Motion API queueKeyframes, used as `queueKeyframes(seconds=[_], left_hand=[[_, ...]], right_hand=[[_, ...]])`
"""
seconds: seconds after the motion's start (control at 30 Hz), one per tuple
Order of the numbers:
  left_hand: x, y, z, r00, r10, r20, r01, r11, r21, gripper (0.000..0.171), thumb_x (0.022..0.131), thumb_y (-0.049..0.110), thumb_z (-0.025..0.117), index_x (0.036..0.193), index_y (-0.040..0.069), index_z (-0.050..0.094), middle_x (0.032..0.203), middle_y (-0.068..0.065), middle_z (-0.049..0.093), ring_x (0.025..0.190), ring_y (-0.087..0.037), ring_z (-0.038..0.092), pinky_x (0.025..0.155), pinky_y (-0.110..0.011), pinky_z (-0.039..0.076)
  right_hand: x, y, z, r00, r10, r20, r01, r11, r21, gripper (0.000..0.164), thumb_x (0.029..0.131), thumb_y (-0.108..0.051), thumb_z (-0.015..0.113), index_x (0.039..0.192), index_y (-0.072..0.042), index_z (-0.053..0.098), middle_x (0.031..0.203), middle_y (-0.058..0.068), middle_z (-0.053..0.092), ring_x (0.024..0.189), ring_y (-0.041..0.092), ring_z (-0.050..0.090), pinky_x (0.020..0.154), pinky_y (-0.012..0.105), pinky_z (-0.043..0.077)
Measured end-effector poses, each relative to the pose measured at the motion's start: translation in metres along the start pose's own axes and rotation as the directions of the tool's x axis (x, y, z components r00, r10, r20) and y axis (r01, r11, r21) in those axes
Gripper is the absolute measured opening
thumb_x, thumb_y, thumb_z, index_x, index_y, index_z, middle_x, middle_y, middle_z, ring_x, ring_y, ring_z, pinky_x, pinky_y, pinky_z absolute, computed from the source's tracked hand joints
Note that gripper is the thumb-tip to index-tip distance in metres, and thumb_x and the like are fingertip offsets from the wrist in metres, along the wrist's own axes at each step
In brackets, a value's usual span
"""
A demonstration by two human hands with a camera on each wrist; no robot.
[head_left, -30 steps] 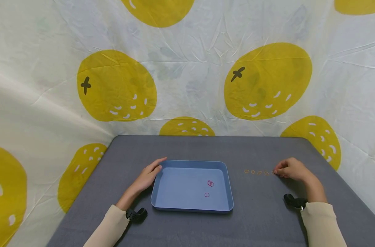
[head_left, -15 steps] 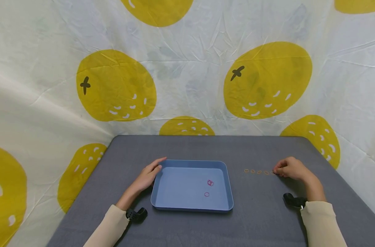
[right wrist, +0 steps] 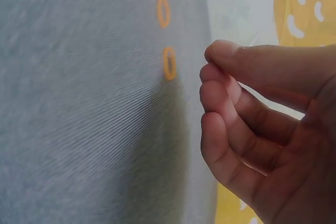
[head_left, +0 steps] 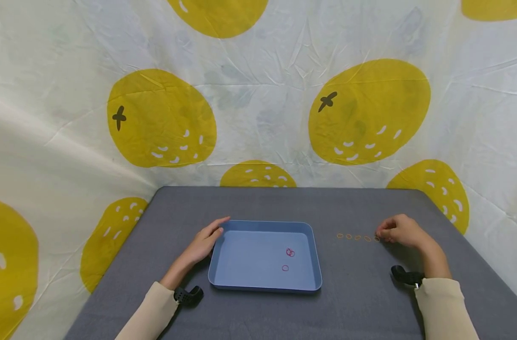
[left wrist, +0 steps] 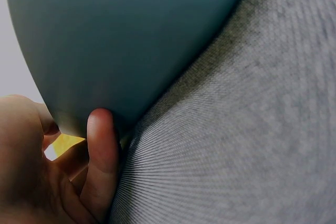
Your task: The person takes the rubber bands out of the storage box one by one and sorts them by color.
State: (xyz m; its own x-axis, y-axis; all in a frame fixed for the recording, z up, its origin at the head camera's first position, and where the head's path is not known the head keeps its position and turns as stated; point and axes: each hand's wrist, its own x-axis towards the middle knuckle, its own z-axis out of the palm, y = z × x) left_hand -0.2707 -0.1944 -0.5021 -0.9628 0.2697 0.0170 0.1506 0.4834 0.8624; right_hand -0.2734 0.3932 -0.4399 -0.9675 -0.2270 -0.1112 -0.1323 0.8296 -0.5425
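In the head view my left hand point(head_left: 203, 243) holds the far left corner of a blue tray point(head_left: 245, 287), thumb at its rim. In the left wrist view, a fingertip lies against the outer side of the tray point(left wrist: 126, 35). Two small pink-red rubber bands point(head_left: 290, 252) overlap inside the tray, with one more point(head_left: 285, 267) nearer the front. Right of the tray, several orange rubber bands lie in a row. My right hand point(head_left: 400, 231) hovers just beyond the row's right end. Its thumb and fingertips are curled together, apart from the last orange band point(right wrist: 169, 63), with nothing visible between them.
A grey cloth point(head_left: 352, 302) covers the table. Behind it hangs a white curtain point(head_left: 262, 118) printed with large yellow fruit. Each wrist wears a black camera mount, one near the left sleeve point(head_left: 150, 309), one near the right sleeve point(head_left: 443, 302).
My right fingertips have lifted slightly away from the last orange rubber band, which now lies free and fully visible at the row's right end. The left hand and tray have stayed put.
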Motion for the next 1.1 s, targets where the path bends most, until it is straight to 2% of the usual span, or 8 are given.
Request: queueKeyframes(seconds=[0.3, 0.47, 0.6, 0.7, 0.77, 0.93, 1.03, 1.1], left_hand=[[0.0, 0.002, 0.0, 1.0, -0.006, -0.001, 0.006, 1.0, 0.007, 0.042, 0.112, 0.032, 0.044, 0.154, 0.035, 0.049, 0.159, -0.005, 0.048, 0.134, -0.028, 0.052, 0.106, -0.052, 0.043], [0.0, 0.001, 0.0, 1.0, -0.007, -0.003, 0.007, 1.0, 0.006, 0.042, 0.112, 0.032, 0.044, 0.154, 0.035, 0.048, 0.161, -0.005, 0.047, 0.138, -0.027, 0.051, 0.109, -0.053, 0.042], [-0.001, 0.002, 0.0, 1.0, -0.014, -0.006, 0.014, 1.0, 0.004, 0.042, 0.112, 0.031, 0.044, 0.154, 0.035, 0.049, 0.154, -0.008, 0.053, 0.122, -0.029, 0.059, 0.091, -0.045, 0.051], [-0.002, 0.003, 0.0, 1.0, -0.025, -0.006, 0.025, 1.0, -0.005, 0.042, 0.112, 0.031, 0.045, 0.153, 0.036, 0.049, 0.146, -0.009, 0.057, 0.109, -0.028, 0.06, 0.077, -0.039, 0.051], [-0.003, 0.003, 0.0, 1.0, -0.026, -0.009, 0.026, 1.0, -0.006, 0.042, 0.112, 0.031, 0.045, 0.153, 0.036, 0.049, 0.146, -0.01, 0.058, 0.11, -0.027, 0.06, 0.077, -0.039, 0.051], [-0.002, 0.002, 0.0, 1.0, -0.019, -0.01, 0.019, 1.0, 0.004, 0.042, 0.112, 0.031, 0.045, 0.154, 0.035, 0.049, 0.153, -0.007, 0.054, 0.122, -0.026, 0.057, 0.092, -0.041, 0.047], [-0.002, 0.002, -0.001, 1.0, -0.023, -0.001, 0.023, 1.0, -0.011, 0.042, 0.112, 0.031, 0.045, 0.154, 0.035, 0.049, 0.149, -0.009, 0.056, 0.103, -0.025, 0.063, 0.081, -0.04, 0.051], [-0.002, 0.002, -0.001, 1.0, -0.028, 0.004, 0.028, 0.999, -0.021, 0.042, 0.112, 0.031, 0.045, 0.154, 0.035, 0.048, 0.143, -0.011, 0.058, 0.083, -0.024, 0.063, 0.071, -0.039, 0.052]], right_hand=[[-0.001, -0.023, -0.007, 0.999, -0.032, -0.014, 0.032, 0.999, 0.008, 0.02, 0.098, -0.017, 0.069, 0.104, 0.001, 0.077, 0.081, 0.003, 0.069, 0.069, 0.007, 0.054, 0.062, 0.026, 0.045], [0.0, -0.032, -0.008, 0.996, -0.09, -0.009, 0.091, 0.993, 0.074, 0.025, 0.1, -0.018, 0.068, 0.111, 0.003, 0.076, 0.096, 0.012, 0.075, 0.074, 0.01, 0.061, 0.066, 0.028, 0.052], [0.002, -0.038, -0.007, 0.991, -0.135, -0.007, 0.135, 0.982, 0.135, 0.025, 0.101, -0.018, 0.068, 0.111, 0.003, 0.075, 0.098, 0.014, 0.075, 0.077, 0.014, 0.064, 0.07, 0.031, 0.055], [0.003, -0.044, -0.006, 0.989, -0.15, -0.014, 0.15, 0.977, 0.149, 0.023, 0.1, -0.017, 0.068, 0.109, 0.002, 0.076, 0.092, 0.011, 0.073, 0.074, 0.013, 0.062, 0.068, 0.03, 0.053], [0.003, -0.049, -0.005, 0.988, -0.155, -0.018, 0.156, 0.977, 0.146, 0.021, 0.1, -0.017, 0.069, 0.109, 0.001, 0.076, 0.092, 0.009, 0.073, 0.074, 0.011, 0.06, 0.067, 0.03, 0.052], [0.004, -0.058, -0.004, 0.989, -0.149, -0.021, 0.151, 0.979, 0.134, 0.021, 0.1, -0.018, 0.069, 0.109, -0.001, 0.076, 0.099, 0.011, 0.075, 0.077, 0.01, 0.061, 0.068, 0.03, 0.052], [0.003, -0.065, -0.005, 0.988, -0.155, -0.021, 0.156, 0.98, 0.124, 0.021, 0.1, -0.019, 0.069, 0.11, -0.002, 0.076, 0.1, 0.012, 0.075, 0.079, 0.01, 0.062, 0.069, 0.03, 0.052], [0.003, -0.07, -0.005, 0.986, -0.163, -0.025, 0.165, 0.979, 0.117, 0.02, 0.1, -0.019, 0.069, 0.109, -0.003, 0.077, 0.1, 0.011, 0.075, 0.079, 0.01, 0.063, 0.069, 0.03, 0.053]])
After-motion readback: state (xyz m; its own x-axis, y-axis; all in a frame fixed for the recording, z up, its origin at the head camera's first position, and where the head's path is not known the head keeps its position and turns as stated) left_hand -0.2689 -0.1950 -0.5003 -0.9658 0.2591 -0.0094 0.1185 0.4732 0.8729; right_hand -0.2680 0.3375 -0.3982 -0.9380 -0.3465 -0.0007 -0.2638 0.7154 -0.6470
